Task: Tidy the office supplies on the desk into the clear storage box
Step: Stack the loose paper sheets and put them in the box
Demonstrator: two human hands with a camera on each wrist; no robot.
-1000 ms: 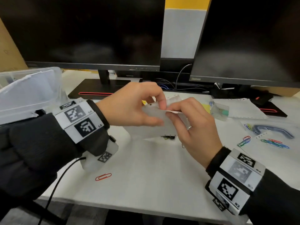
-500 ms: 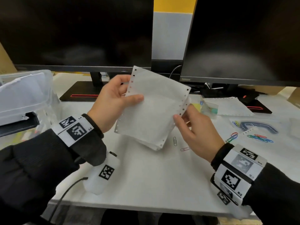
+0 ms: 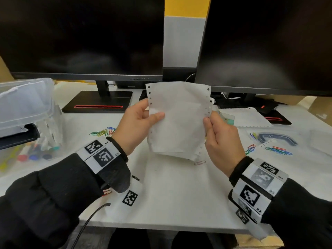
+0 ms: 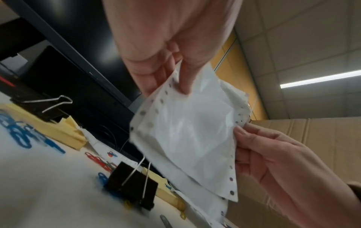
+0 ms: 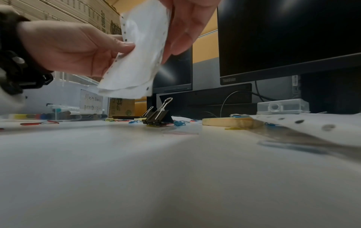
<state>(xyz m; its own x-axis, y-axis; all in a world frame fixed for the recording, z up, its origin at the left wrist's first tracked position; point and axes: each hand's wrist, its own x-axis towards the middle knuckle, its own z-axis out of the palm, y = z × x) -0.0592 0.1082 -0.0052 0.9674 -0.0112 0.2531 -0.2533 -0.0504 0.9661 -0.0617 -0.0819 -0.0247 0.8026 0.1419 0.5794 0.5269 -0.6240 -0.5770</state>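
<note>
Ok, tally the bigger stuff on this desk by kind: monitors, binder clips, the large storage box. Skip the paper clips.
monitors: 2
binder clips: 2
storage box: 1
Total: 5

Head view looks down on white worktop (image 3: 179, 194); wrist views low, close, upward; all share perforated white paper sheets (image 3: 177, 119).
</note>
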